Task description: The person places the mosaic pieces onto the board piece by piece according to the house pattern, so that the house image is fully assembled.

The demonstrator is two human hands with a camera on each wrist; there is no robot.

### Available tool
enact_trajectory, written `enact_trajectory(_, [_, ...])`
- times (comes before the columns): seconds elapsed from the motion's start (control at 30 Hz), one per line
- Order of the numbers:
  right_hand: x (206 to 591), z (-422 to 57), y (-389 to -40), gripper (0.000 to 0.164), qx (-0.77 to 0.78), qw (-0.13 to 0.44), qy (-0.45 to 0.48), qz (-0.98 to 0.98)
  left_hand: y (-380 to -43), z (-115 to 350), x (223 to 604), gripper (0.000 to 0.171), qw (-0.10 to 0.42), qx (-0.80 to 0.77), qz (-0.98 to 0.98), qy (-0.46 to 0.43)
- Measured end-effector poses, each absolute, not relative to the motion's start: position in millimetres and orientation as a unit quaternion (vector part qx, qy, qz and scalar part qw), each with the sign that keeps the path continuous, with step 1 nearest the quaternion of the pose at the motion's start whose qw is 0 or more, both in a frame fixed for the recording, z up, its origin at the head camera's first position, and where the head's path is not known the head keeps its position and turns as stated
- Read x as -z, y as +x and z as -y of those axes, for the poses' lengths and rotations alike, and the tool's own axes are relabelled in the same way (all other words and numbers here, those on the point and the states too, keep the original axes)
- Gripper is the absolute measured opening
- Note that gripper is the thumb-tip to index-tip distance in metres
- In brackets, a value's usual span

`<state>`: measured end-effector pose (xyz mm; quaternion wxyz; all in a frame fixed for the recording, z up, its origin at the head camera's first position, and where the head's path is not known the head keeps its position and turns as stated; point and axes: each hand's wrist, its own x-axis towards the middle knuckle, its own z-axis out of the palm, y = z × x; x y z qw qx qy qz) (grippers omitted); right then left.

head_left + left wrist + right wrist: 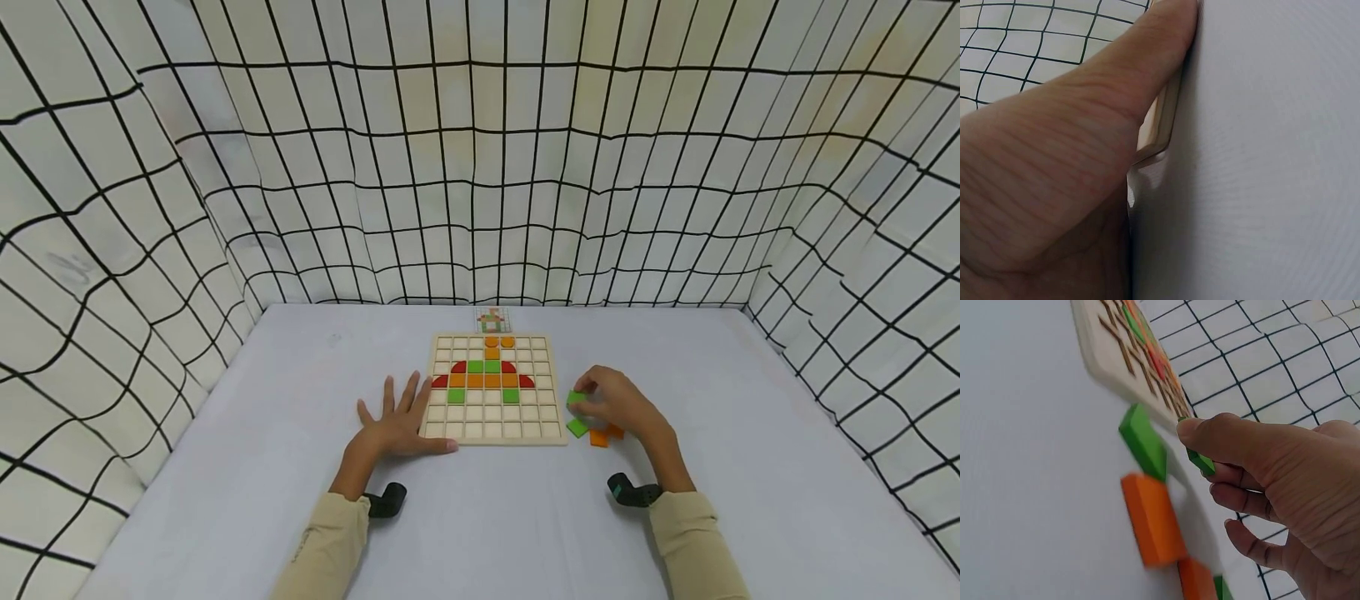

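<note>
A wooden grid board (536,418) lies in front of me, with orange, green and red pieces set in its cells. My left hand (397,429) is spread flat at the board's lower left corner, thumb stretched along the near edge. Just right of the board, my right hand (624,404) pinches a green tile (1202,464) between thumb and fingers. Below that hand lie a loose green tile (577,427) and orange tiles (598,438). In the right wrist view, another bit of green (1222,589) shows beyond the orange pieces.
A small card with a coloured picture (492,320) lies behind the board's far edge. White cloth covers the table (495,525). Black netting (472,183) over white walls rises at the back and both sides. Each wrist carries a black camera (387,501).
</note>
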<state>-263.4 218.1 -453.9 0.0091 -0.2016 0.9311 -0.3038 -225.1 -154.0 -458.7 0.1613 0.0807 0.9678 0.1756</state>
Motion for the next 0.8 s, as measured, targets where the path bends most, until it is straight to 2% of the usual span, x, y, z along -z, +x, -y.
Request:
enact_trajectory(0.63, [448.9,-117.6,-272.6,0.024,0.27,0.022,-0.299,-0.915,-220.4,153.6,452.8,0.118,0.156,-0.18,-0.967,0.088])
enact_trajectory(0.8, [450.6,-93.4,-268.8,0.028,0.263,0.032,-0.314,-0.912,-221.0,154.2,452.6,0.118,0.155,-0.174,-0.968,0.089])
